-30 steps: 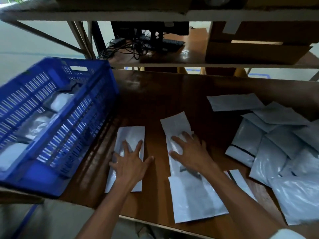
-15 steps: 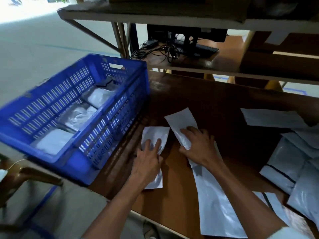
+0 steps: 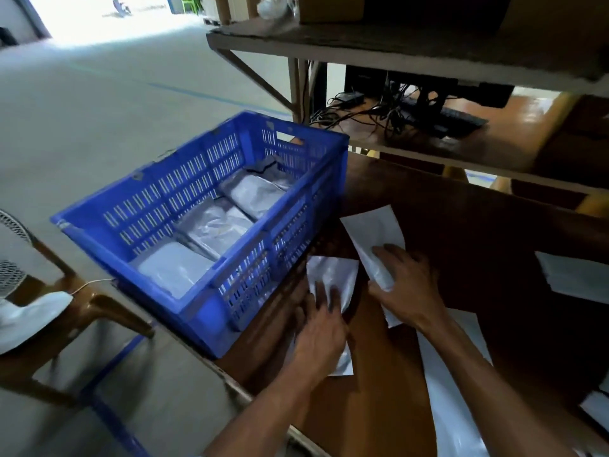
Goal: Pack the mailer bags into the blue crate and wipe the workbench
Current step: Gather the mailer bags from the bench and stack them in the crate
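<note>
Both mailer bags have been slid toward the blue crate (image 3: 204,222) — the small bag (image 3: 333,278) is now gripped by the left hand (image 3: 321,334), the long bag (image 3: 372,232) pinched by the right hand (image 3: 407,288) — packing is judged imminent.

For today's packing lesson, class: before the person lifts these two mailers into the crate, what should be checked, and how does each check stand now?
1. Left hand on the small white plastic mailer bag: ok, fingers rest on it.
2. Right hand on the long white plastic mailer bag: ok, fingers curl round its edge.
3. Either bag firmly gripped: cannot tell; blurred.
4. Room in the blue slatted plastic crate: ok, the grey packed mailers lie low inside.
5. Crate seated on the brown wooden workbench: not ok, it overhangs the left edge.
6. Wiping cloth ready: cannot tell, none seen.
</note>
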Demonstrator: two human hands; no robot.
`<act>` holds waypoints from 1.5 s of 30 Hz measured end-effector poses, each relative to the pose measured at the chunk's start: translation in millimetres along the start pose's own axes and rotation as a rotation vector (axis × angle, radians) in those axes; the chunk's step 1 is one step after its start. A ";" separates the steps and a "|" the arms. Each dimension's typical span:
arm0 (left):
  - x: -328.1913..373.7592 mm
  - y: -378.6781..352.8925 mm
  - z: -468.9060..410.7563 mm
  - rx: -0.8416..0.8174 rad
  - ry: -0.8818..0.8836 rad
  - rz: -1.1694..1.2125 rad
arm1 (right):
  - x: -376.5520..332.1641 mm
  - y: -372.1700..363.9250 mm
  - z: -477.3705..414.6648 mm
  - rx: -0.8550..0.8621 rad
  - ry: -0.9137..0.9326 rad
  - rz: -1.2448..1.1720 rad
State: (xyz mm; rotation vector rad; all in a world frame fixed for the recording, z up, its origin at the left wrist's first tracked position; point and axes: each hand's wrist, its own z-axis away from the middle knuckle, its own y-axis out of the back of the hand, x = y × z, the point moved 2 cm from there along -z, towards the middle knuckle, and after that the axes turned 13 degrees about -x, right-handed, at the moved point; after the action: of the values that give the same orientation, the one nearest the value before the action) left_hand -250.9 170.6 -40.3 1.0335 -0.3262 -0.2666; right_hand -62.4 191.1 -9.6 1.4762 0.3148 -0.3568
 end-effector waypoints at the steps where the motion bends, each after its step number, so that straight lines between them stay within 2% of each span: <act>1: -0.3 7.7 -0.3 0.024 0.015 0.066 | -5.2 5.0 -1.1 0.028 0.024 -0.001; 4: -0.4 57.4 22.1 0.273 -0.006 0.165 | -26.0 31.6 -12.9 0.124 0.129 -0.011; 7: -17.1 123.0 57.1 0.511 0.017 0.088 | -59.1 73.5 -33.2 0.260 0.278 -0.078; 9: -37.1 167.6 79.8 0.603 0.071 0.054 | -90.9 103.1 -48.7 0.330 0.391 -0.137; 13: -91.3 233.4 82.1 0.740 0.210 0.100 | -144.1 132.1 -100.8 0.275 0.519 -0.214; 18: -139.4 260.5 25.9 0.534 0.299 -0.089 | -198.2 133.5 -172.9 0.058 0.575 -0.129; 20: -158.6 256.5 -12.0 0.426 0.317 -0.071 | -212.8 126.6 -205.4 -0.018 0.581 -0.064; 23: -183.3 246.9 -63.4 0.294 0.350 0.031 | -219.2 108.1 -254.2 -0.134 0.531 0.030; 26: -198.2 239.3 -108.6 0.210 0.373 0.164 | -210.9 84.7 -297.1 -0.253 0.431 0.233; 28: -200.7 235.4 -131.7 0.248 0.371 0.275 | -204.7 71.1 -320.8 -0.319 0.376 0.348; 30: -200.9 233.0 -147.0 0.306 0.402 0.507 | -201.0 58.8 -339.7 -0.387 0.353 0.448; 32: -202.6 225.2 -167.0 0.287 0.394 0.621 | -200.2 48.9 -349.7 -0.463 0.346 0.560; 36: -210.1 211.8 -185.1 0.074 0.411 0.439 | -199.0 26.6 -364.0 -0.580 0.335 0.785; 38: -215.0 207.3 -184.2 0.025 0.472 0.276 | -197.7 15.3 -368.6 -0.630 0.307 0.872; 40: -213.6 203.7 -179.4 0.006 0.505 0.144 | -195.0 8.3 -369.2 -0.691 0.387 0.995; 44: -210.5 192.4 -185.5 0.036 0.506 0.183 | -173.3 4.4 -366.6 -0.715 0.245 0.904; 45: -209.1 192.3 -183.9 0.040 0.504 0.232 | -172.9 6.9 -364.9 -0.782 0.215 0.860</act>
State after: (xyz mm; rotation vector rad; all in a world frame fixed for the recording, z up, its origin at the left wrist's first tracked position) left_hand -360.2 486.7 11.6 1.0541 0.0073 0.2105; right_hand -212.1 562.5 42.7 0.7559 -0.0425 0.5724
